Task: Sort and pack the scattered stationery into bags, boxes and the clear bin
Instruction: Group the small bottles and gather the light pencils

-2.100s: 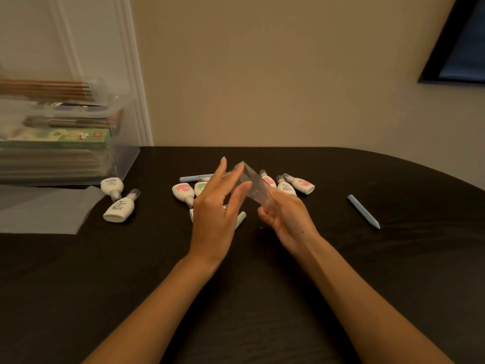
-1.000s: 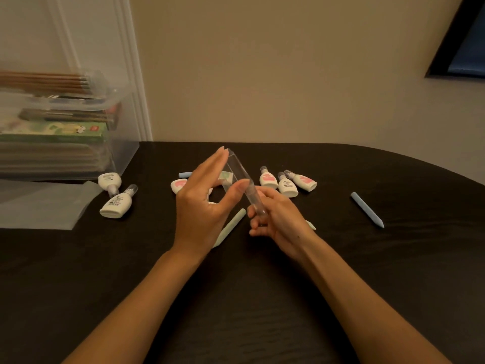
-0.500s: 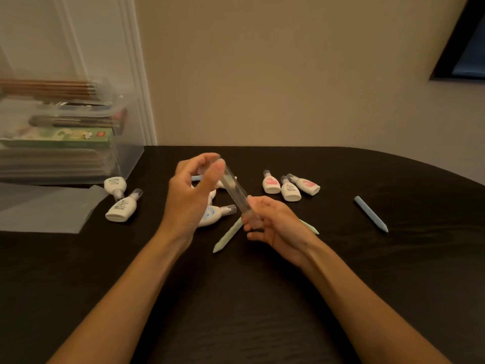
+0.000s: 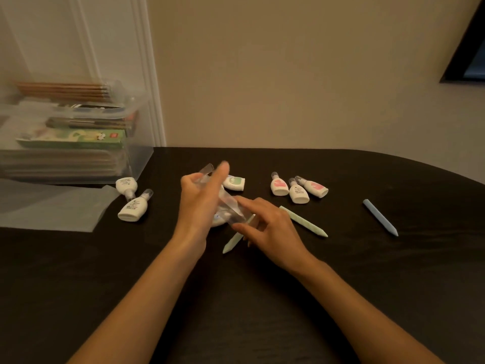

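A narrow clear plastic sleeve [image 4: 231, 207] slants over the table's middle. My left hand [image 4: 202, 203] grips its upper part. My right hand [image 4: 265, 224] pinches its lower end with the fingers spread. Two pale green pens [image 4: 304, 222] lie on the dark table [image 4: 236, 298], one [image 4: 233, 241] partly under my right hand. A blue pen [image 4: 380, 218] lies apart at the right. Several white correction tape dispensers lie around: three [image 4: 298, 190] right of my hands, one [image 4: 235, 183] behind them, two [image 4: 132, 203] at the left. Another sits partly hidden under my left hand.
A clear bin [image 4: 78, 132] packed with pencils and boxes stands at the back left. In front of it lies a flat translucent bag [image 4: 49, 206]. A beige wall runs behind the table, whose far edge curves down toward the right.
Both hands lowered the clear sleeve toward the table. My left hand slid down along it, and my right hand's fingers spread at its lower end.
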### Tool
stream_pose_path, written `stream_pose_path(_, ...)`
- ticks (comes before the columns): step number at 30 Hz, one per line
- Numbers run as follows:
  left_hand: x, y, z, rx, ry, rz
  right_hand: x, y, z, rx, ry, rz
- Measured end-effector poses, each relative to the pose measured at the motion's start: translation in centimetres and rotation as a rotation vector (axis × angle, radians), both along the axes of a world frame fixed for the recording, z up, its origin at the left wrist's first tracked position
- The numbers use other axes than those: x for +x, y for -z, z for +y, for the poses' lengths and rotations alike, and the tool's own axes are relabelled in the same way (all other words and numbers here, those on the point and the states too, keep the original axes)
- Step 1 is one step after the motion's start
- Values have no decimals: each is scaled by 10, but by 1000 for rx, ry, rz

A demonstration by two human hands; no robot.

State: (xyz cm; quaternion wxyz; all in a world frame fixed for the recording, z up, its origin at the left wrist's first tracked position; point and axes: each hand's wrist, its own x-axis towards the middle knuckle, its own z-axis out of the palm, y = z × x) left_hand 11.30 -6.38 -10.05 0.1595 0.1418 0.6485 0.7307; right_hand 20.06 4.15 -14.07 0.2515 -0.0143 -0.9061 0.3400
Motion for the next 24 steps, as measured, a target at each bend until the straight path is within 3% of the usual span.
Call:
stream_pose_path(3,-3,1,1,6,-75,-2,4,-8,5,-241,-125,-108)
stream_pose_path(6,-6,0,-3,-61,-155,203,6,-11,15,-495,-108,-72)
stream_pose_path(7,-7,1,-4,-125,-160,297,5,-11,18,-445,-40,-92)
stream_pose_path(9,-5,3,-4,-256,-112,421,3,-6,25,-108,101,-212)
stream_pose_path(11,-3,4,-3,-382,-64,495,1,1,29,208,135,-310)
stream_pose_path(12,-1,3,-2,-436,-38,529,0,3,30,262,124,-322)
stream_pose_path(19,4,3,-3,-777,28,783,4,-5,37,120,34,-325)
stream_pose_path(24,-2,9,-3,-890,-17,815,6,-7,39,-23,16,-358)
